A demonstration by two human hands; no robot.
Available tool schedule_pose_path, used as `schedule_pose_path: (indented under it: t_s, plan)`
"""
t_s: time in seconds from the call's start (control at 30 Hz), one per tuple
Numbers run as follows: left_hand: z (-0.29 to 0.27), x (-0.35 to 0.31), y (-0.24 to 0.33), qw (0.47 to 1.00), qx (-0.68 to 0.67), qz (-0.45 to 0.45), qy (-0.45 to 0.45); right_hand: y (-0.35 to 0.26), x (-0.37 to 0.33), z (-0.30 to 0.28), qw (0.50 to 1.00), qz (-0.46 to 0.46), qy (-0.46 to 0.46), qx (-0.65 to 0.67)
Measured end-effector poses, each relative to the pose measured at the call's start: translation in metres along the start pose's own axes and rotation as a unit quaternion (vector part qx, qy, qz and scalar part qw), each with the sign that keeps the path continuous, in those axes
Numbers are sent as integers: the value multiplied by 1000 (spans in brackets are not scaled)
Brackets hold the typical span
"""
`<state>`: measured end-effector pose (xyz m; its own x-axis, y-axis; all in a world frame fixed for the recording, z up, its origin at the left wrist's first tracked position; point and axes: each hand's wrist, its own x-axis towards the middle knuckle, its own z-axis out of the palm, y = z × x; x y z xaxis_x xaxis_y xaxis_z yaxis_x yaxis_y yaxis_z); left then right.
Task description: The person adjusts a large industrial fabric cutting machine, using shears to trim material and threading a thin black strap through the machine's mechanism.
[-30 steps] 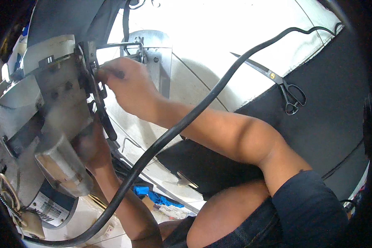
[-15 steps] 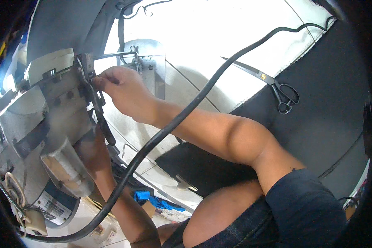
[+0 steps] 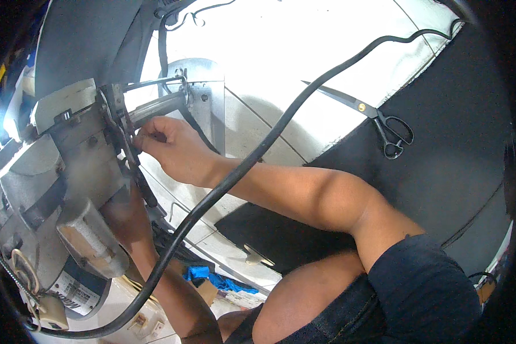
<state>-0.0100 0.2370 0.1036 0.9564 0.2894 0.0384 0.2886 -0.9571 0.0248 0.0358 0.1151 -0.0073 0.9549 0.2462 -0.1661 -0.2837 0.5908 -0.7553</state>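
A grey metal machine (image 3: 89, 140) with rounded housings fills the left side. Along its right edge runs a dark metal bar (image 3: 120, 129). At that edge my right hand (image 3: 169, 150) is closed, thumb and fingers pinched together; whatever lies between the fingertips is too small or hidden to make out. A narrow black strip (image 3: 199, 131) shows just behind this hand. My left hand (image 3: 126, 221) reaches up under the machine, its fingers hidden by the housing and the dark parts.
A thick black cable (image 3: 235, 176) arches across in front of my forearms. Large black-handled scissors (image 3: 375, 112) lie to the right, across white tiles and black sheet material (image 3: 430, 114). Behind the machine stands a metal plate (image 3: 212, 94) with rods. Blue material (image 3: 221, 279) lies low, near my legs.
My right hand has moved down along the machine's edge, still pinched. The black strip and a metal rod behind it now show more. My left arm has hardly moved.
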Motion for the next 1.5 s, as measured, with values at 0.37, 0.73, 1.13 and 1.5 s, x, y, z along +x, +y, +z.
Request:
schedule_pose_path:
  t_s: [0.37, 0.73, 1.13, 1.5]
  plan:
    - [21, -6, -1, 999, 7, 10, 49, -7, 2, -20, 997, 76, -13, 19]
    - [17, -5, 11, 997, -76, 5, 34, -2, -28, 5, 976, 153, 15, 152]
    - [13, -5, 10, 998, -43, -46, -24, -19, -39, 24, 985, 160, 33, 57]
    - [19, -9, 4, 997, 39, -21, 70, 3, -23, 12, 984, 108, -33, 135]
